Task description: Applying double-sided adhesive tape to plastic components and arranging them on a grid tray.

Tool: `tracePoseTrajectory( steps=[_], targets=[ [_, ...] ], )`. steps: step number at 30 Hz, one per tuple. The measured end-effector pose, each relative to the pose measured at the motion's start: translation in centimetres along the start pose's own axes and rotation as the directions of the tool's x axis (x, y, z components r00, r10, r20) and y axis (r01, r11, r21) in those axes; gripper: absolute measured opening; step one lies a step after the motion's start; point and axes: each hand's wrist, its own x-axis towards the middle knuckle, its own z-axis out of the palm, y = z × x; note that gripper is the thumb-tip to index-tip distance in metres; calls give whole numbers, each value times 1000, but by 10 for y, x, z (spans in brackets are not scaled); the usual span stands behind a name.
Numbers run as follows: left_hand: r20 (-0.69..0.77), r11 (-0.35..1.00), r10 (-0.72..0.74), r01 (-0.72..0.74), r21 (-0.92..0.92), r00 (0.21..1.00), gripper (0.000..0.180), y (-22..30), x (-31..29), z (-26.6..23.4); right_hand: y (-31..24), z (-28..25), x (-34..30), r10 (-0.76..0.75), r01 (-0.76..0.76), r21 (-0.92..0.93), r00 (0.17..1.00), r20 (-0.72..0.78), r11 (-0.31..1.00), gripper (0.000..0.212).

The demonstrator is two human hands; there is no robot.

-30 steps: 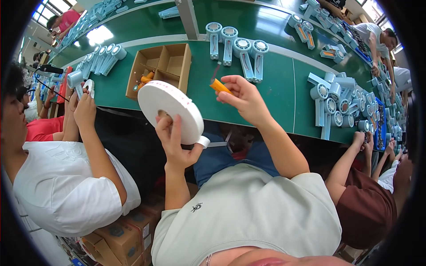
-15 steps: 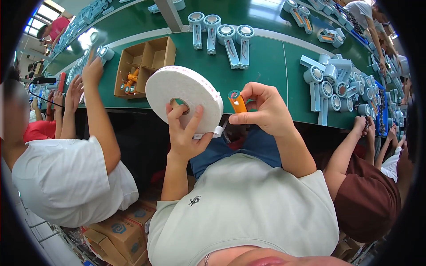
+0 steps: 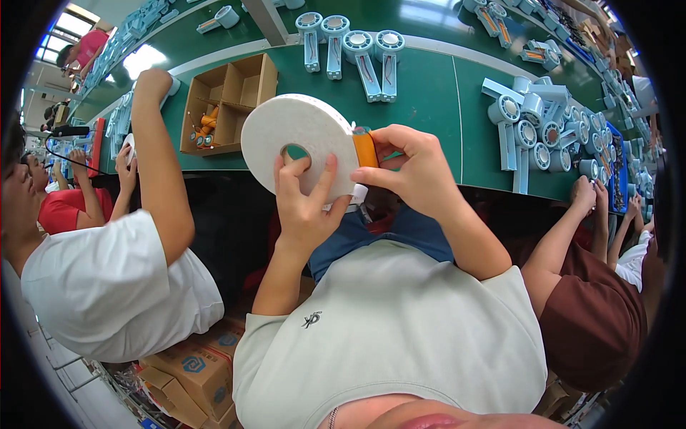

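Note:
My left hand (image 3: 306, 204) holds a big white roll of tape (image 3: 268, 136) in front of my body, its fingers hooked at the core hole and the thumb near the lower edge. A short loose tape end (image 3: 359, 193) sticks out at the roll's lower right. My right hand (image 3: 418, 168) pinches an orange cylindrical battery (image 3: 366, 150) between thumb and fingers. The battery stands upright against the right rim of the roll. Whether tape sticks to it is hidden from me.
A divided cardboard box (image 3: 269, 77) with several orange batteries (image 3: 206, 129) stands at the left on the green table (image 3: 429, 93). Light-blue handheld fan bodies (image 3: 370, 68) lie beyond, with a pile of fan parts (image 3: 529, 134) at right. Co-workers sit close on both sides.
My right hand has brought the battery left and turned it, so it now meets the roll's edge. The roll has shifted slightly right. The left co-worker's raised arm has moved.

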Motion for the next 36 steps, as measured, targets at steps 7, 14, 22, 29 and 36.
tracePoseTrajectory(
  steps=[7, 14, 22, 29, 36],
  targets=[
    [-20, 1000, 10, -9, 27, 1000, 66, 9, 15, 9, 13, -10, 19, -8, -10, 145, 992, 123, 989, 24],
    [-198, 966, -246, 222, -136, 949, 69, 32, 18, 44, 51, 47, -1, -43, 300, 595, 913, -406, 746, 34],
    [49, 978, -201, 203, -50, 978, 66, 20, -13, 50, 39, -31, 26, -76, 717, 560, 641, -764, 415, 33],
    [219, 993, -68, 44, 114, 973, 53, -1, 55, 29, 55, -66, 27, -138, 451, 691, 877, -460, 564, 43],
    [208, 886, 337, -235, -399, 918, 21, 16, 158, 28, 44, -60, 6, -156, 173, 227, 984, -89, 958, 51]
  ],
)
